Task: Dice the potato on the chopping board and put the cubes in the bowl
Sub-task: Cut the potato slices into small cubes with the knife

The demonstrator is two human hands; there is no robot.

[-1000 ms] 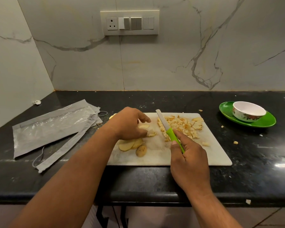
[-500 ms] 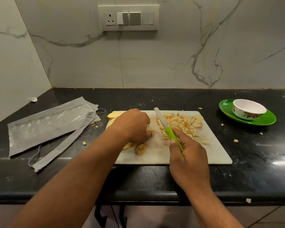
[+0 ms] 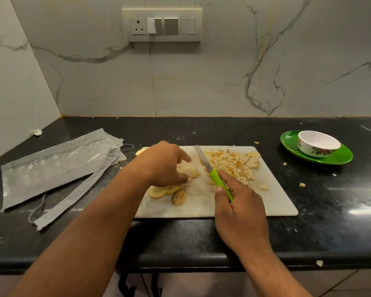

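No readable text, labels, brands or numbers anywhere. Checked switch panel (image 3: 162, 25) on the wall: blank socket and rocker switches, no markings legible. Bowl (image 3: 318, 143) carries a flower pattern only, no lettering. Grey plastic bags (image 3: 56, 166) on the surface: nothing printed that can be made out. Knife (image 3: 213, 173) handle plain green, no logo visible.

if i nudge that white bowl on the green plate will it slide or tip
The small white floral bowl sits on the glossy green plate, off-centre toward its left, so it would probably slide rather than grip. It looks wide and low, so tipping seems unlikely. It appears empty, hence probably light, and a push may move bowl and plate together on the polished black counter.
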